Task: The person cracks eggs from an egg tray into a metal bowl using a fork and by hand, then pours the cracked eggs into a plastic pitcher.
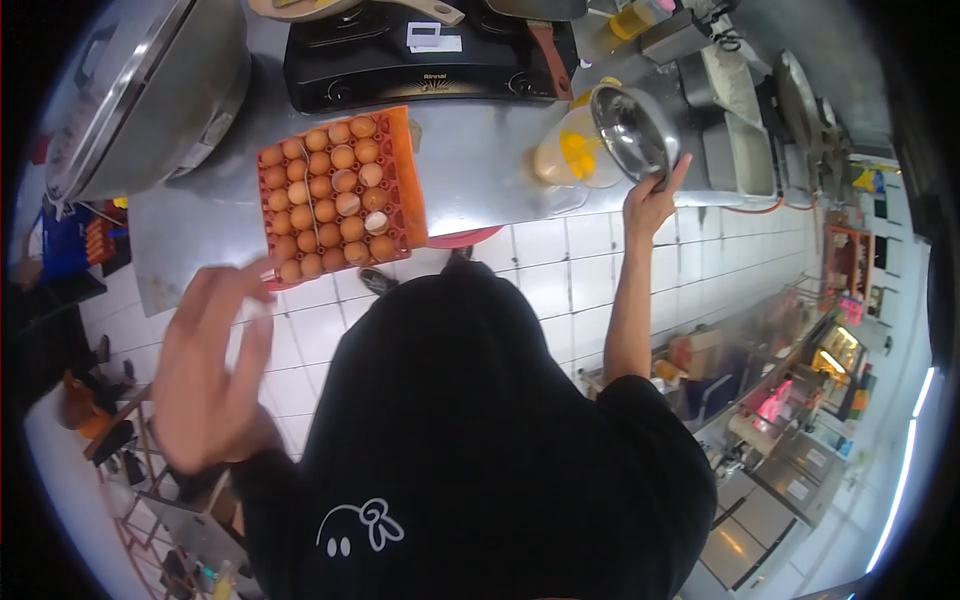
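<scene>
My right hand grips the rim of a steel mixing bowl, which is tilted on its side. The bowl's mouth faces a clear plastic container with yellow egg yolks in it, at the counter's front edge. I cannot tell whether bowl and container touch. Low on the left, my left hand is smeared by motion, fingers and thumb apart, with nothing seen in it. Its fingertips are near the front left corner of a red egg tray. Brown eggs fill most of the tray.
A black gas stove with pans stands at the back of the steel counter. Large metal bowls are stacked on the left. Steel pans sit at the right. Below the counter edge is a white tiled floor.
</scene>
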